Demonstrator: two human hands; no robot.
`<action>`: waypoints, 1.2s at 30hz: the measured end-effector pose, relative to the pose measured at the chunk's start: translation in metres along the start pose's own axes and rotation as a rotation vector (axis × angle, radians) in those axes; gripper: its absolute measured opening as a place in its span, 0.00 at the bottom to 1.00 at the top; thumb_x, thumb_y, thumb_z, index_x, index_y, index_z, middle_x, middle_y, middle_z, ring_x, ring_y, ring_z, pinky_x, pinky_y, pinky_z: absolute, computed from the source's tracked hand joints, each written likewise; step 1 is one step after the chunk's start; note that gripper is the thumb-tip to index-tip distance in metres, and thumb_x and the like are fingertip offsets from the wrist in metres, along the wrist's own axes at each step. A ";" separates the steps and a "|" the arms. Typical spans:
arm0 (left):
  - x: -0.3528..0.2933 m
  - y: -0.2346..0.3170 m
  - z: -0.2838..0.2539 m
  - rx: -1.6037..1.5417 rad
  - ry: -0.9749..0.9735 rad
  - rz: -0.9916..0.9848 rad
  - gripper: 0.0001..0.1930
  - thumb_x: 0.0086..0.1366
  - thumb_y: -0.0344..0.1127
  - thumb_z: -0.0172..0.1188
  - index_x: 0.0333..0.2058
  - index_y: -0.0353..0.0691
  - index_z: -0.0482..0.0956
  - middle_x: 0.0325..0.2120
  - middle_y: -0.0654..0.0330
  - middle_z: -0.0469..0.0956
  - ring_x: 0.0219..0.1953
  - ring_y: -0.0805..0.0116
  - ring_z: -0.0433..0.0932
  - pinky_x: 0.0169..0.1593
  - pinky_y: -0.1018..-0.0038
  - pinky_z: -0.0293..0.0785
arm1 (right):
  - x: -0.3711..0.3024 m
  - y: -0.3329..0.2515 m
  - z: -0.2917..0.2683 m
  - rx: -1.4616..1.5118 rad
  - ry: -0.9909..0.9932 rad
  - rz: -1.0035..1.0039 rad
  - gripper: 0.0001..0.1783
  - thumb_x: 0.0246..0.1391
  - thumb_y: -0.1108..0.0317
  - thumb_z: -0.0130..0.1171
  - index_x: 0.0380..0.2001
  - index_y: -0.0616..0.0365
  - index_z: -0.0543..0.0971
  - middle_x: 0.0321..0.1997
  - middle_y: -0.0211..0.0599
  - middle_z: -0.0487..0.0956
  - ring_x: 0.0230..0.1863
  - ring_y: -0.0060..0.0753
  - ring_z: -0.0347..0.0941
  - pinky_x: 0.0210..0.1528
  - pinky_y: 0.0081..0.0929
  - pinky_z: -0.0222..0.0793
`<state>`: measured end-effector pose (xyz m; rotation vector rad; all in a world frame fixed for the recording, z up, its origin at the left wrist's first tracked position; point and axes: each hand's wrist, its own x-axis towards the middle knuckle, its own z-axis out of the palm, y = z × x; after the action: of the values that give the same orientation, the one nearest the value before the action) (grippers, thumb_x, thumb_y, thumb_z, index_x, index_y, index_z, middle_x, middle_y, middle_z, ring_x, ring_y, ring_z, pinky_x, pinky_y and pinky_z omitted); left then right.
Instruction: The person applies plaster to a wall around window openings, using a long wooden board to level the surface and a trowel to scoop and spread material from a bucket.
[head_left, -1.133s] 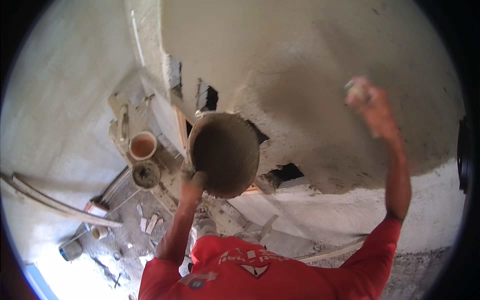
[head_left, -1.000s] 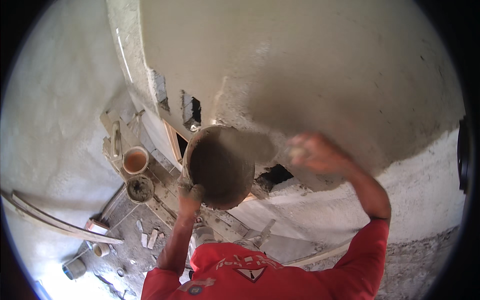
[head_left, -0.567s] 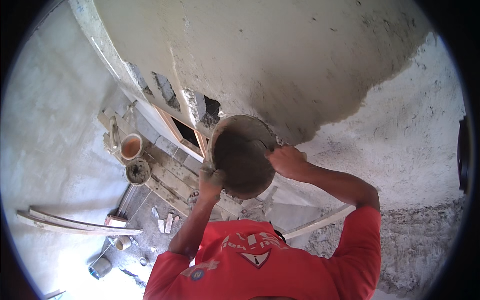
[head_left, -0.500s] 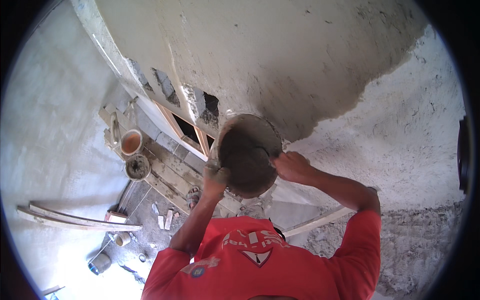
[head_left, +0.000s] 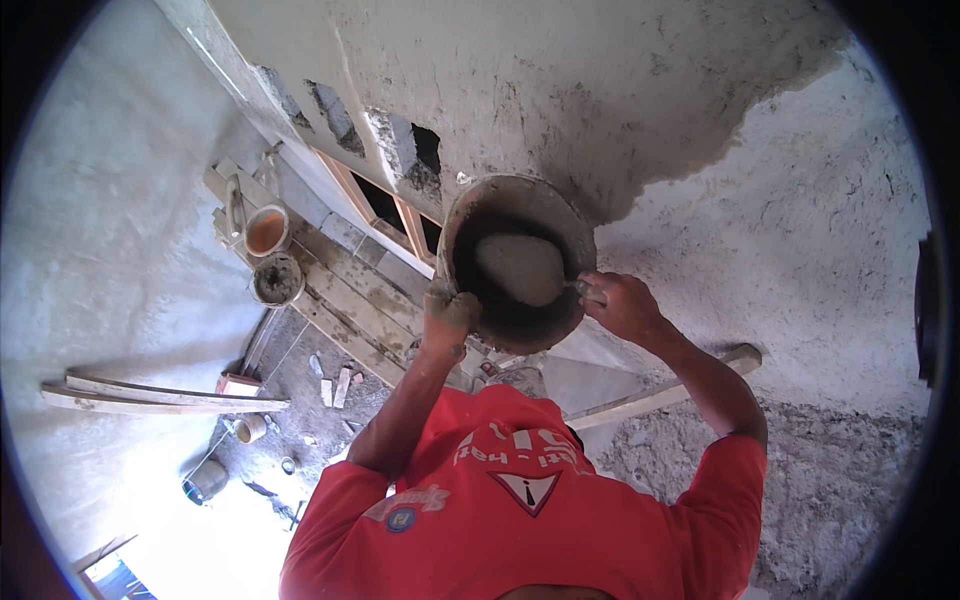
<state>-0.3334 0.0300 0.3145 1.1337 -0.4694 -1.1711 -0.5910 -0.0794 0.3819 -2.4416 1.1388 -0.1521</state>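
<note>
We see the left hand (head_left: 447, 318) clamped on the rim of a round pan (head_left: 515, 262) at about eight o'clock of the pan, fingers curled shut around the edge and caked in grey mortar. The pan sits just above the middle of the view, held up in front of a rough plastered wall (head_left: 600, 90), its mouth turned toward us. Inside it lies a pale lump of mortar (head_left: 520, 268), near the pan's centre.

The right hand (head_left: 620, 305) is at three o'clock of the pan, closed in a fist around a tool handle; its blade reaches into the pan toward the mortar, but we cannot tell the tool's shape clearly. Both forearms run down to a red shirt (head_left: 520, 510) at six o'clock.

At ten o'clock from the pan, well apart from it, stand two buckets: an orange-toned one (head_left: 266, 231) and a grey one (head_left: 277, 280) just below it, both beside wooden planks (head_left: 340, 300). Farther out at eight o'clock a long board (head_left: 150, 398) lies across the ground. A wooden batten (head_left: 665, 392) slants at four o'clock, beneath the right forearm.
</note>
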 end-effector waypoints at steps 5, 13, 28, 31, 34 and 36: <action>0.005 -0.032 -0.025 -0.046 -0.067 -0.029 0.06 0.57 0.27 0.55 0.22 0.38 0.77 0.18 0.65 0.74 0.17 0.75 0.72 0.20 0.76 0.66 | 0.001 -0.014 -0.021 -0.018 -0.024 0.080 0.19 0.47 0.64 0.63 0.45 0.53 0.77 0.35 0.49 0.81 0.38 0.55 0.78 0.43 0.45 0.74; -0.005 -0.061 -0.039 -0.154 0.095 -0.175 0.12 0.57 0.24 0.52 0.16 0.43 0.70 0.14 0.71 0.66 0.15 0.81 0.64 0.18 0.79 0.55 | -0.002 -0.061 -0.083 0.140 -0.211 0.037 0.21 0.44 0.69 0.68 0.43 0.60 0.75 0.36 0.45 0.80 0.37 0.41 0.78 0.42 0.33 0.73; -0.022 -0.089 -0.054 0.119 -0.145 0.069 0.06 0.60 0.27 0.56 0.33 0.32 0.81 0.25 0.61 0.80 0.24 0.77 0.78 0.25 0.78 0.72 | -0.045 -0.044 -0.186 -0.039 0.176 0.280 0.25 0.54 0.65 0.60 0.55 0.61 0.74 0.46 0.46 0.80 0.43 0.35 0.77 0.49 0.29 0.73; -0.031 -0.055 -0.013 0.033 -0.089 0.110 0.18 0.55 0.25 0.50 0.46 0.30 0.74 0.35 0.60 0.78 0.34 0.77 0.75 0.36 0.78 0.73 | -0.046 -0.018 -0.135 -0.091 -0.127 0.160 0.25 0.49 0.69 0.62 0.53 0.57 0.76 0.50 0.44 0.78 0.46 0.40 0.77 0.50 0.32 0.73; -0.034 -0.034 0.002 0.093 -0.132 0.181 0.28 0.53 0.26 0.49 0.56 0.29 0.66 0.43 0.57 0.77 0.42 0.73 0.75 0.45 0.76 0.73 | -0.035 -0.015 -0.083 -0.341 -0.180 -0.007 0.16 0.51 0.71 0.57 0.45 0.59 0.77 0.45 0.52 0.77 0.43 0.47 0.77 0.46 0.38 0.74; -0.033 -0.034 0.009 0.156 -0.118 0.213 0.32 0.52 0.26 0.49 0.59 0.29 0.64 0.42 0.55 0.78 0.43 0.71 0.76 0.46 0.75 0.73 | -0.024 -0.023 -0.058 -0.563 -0.153 -0.010 0.13 0.52 0.71 0.56 0.42 0.60 0.77 0.41 0.55 0.77 0.42 0.50 0.77 0.44 0.39 0.75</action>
<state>-0.3687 0.0570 0.2966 1.1212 -0.7644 -1.0314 -0.6066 -0.0680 0.4459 -2.8740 1.2238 0.4003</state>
